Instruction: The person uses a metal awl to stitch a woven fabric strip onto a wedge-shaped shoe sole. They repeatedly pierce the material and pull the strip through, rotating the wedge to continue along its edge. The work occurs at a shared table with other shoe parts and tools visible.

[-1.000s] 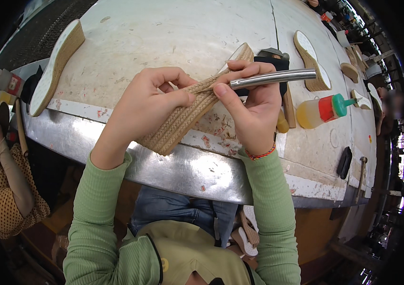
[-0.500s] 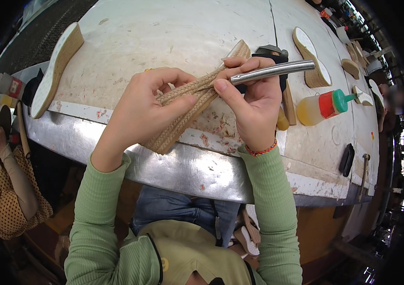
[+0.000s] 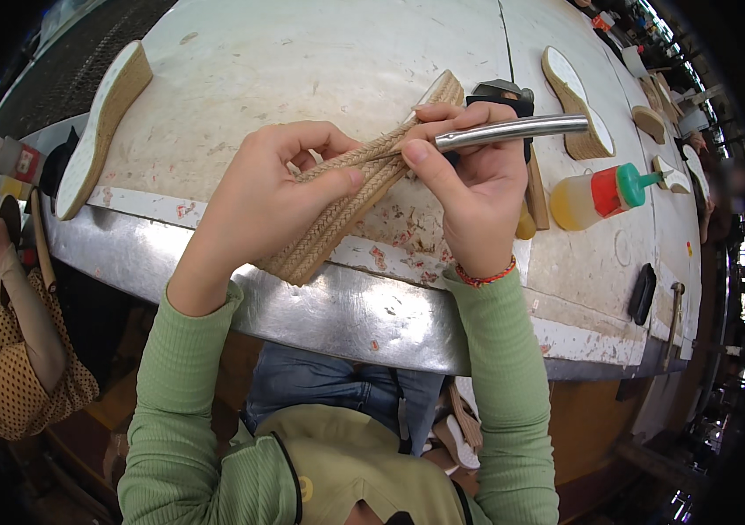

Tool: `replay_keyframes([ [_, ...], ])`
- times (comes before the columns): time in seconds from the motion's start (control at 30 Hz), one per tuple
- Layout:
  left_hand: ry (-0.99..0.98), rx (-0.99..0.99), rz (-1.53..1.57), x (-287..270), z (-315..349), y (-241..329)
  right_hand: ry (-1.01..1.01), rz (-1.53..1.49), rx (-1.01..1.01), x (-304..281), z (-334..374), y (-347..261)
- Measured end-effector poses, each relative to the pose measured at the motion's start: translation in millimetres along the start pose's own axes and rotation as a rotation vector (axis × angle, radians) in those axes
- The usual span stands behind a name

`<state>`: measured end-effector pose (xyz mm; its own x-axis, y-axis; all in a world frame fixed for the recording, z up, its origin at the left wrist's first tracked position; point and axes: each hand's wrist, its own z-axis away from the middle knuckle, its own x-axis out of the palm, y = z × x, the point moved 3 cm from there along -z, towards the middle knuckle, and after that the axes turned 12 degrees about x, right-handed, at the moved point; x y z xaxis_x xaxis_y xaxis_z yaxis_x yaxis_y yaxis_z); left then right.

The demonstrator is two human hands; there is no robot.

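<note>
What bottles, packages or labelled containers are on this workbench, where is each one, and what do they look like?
Squeeze bottle: lying on its side right of the right hand, clear with yellowish liquid, red collar, green nozzle.
Small container: far left edge of the bench, pale body with a red label patch; too small to tell more.
No signs or screens show.
</note>
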<state>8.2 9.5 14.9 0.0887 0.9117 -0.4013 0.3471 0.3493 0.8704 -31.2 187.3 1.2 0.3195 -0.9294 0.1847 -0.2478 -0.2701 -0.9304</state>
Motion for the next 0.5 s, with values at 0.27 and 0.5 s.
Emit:
replay_keyframes([
  [0.27, 0.042, -0.095, 0.171, 2.9, -0.6, 0.5, -0.014, 0.044, -0.022, -0.6, -0.3, -0.7],
  [0.5, 0.042, -0.098, 0.186, 5.6, 2.5, 4.1, 0.006, 0.073, -0.033, 0.7, 5.9, -0.8],
])
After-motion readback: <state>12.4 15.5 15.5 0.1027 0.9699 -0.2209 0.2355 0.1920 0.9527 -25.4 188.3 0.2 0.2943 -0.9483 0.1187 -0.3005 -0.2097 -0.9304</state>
